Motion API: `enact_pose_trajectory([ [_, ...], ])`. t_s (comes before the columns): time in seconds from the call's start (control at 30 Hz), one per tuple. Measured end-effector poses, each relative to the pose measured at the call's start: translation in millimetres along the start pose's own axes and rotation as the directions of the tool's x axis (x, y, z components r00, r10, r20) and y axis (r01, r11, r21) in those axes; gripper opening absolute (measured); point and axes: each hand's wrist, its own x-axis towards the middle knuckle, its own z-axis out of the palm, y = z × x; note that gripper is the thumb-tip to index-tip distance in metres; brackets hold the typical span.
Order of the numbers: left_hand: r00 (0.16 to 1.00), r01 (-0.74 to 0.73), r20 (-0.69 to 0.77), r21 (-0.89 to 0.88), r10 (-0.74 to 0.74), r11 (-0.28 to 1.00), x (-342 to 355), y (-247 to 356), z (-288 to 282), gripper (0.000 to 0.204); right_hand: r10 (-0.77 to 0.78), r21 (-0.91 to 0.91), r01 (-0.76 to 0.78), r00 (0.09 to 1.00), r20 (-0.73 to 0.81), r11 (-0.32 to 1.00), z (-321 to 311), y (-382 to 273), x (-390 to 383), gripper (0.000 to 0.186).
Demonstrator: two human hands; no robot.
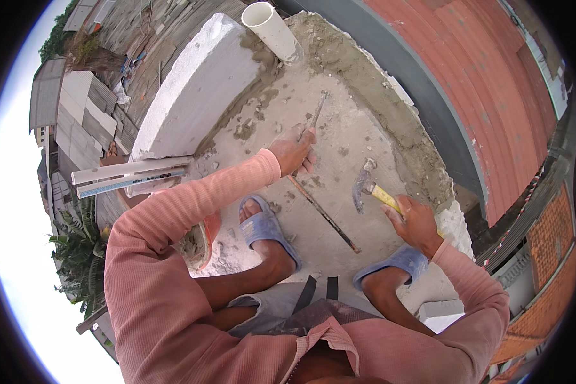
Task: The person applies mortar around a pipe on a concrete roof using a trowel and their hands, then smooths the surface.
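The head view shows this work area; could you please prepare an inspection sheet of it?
Surface: rough, spotted concrete floor.
Job's things: metal rod; hammer with yellow handle.
Clutter: two white strips at the left.
Hands: left hand closed around the rod; right hand closed around the hammer's handle.
Cables: nothing seen near the hands.
Surroundings: white pipe at the far end, white block at left, red roofing at right.

Head view, one: wide fisheye, left unit of a head-worn pair. Station: above the wearer's pink shirt (237, 342), which fills the lower edge. Facing: steeply down and forward; upright, unmirrored. Range: close on left hand (293, 152) and right hand (417, 224), both near mid-frame; farther on red roof (464, 83), curving along the upper right rim, and sky (16, 256) at the left. Centre: concrete floor (365, 131).
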Motion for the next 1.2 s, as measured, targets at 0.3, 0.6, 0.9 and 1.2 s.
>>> enact_pose_trajectory([
  [0.3, 0.988, -0.048, -0.06, 0.756, 0.143, 0.652, -24.0, -105.2, -78.0, 0.044, -0.388, -0.298, 0.324, 0.903, -0.184, 0.898, 34.0, -49.6, -15.3, 0.03],
  [0.6, 0.976, -0.147, 0.152, 0.988, -0.153, 0.046, -17.9, -122.1, -130.5, 0.034, -0.405, -0.252, 0.383, 0.914, -0.036, 0.888, 109.1, -107.0, 24.4, 0.011],
  [0.9, 0.979, -0.193, 0.203, 0.886, 0.021, 0.422, -102.1, -27.1, -111.8, 0.045, -0.313, -0.207, 0.281, 0.939, -0.143, 0.937, 119.4, -106.6, 11.8, 0.01],
  [1.2, 0.992, -0.118, 0.122, 0.966, -0.004, 0.228, -164.5, 25.8, -88.0, 0.047, -0.372, -0.195, 0.339, 0.912, -0.171, 0.92, 122.0, -100.0, 22.5, 0.009],
])
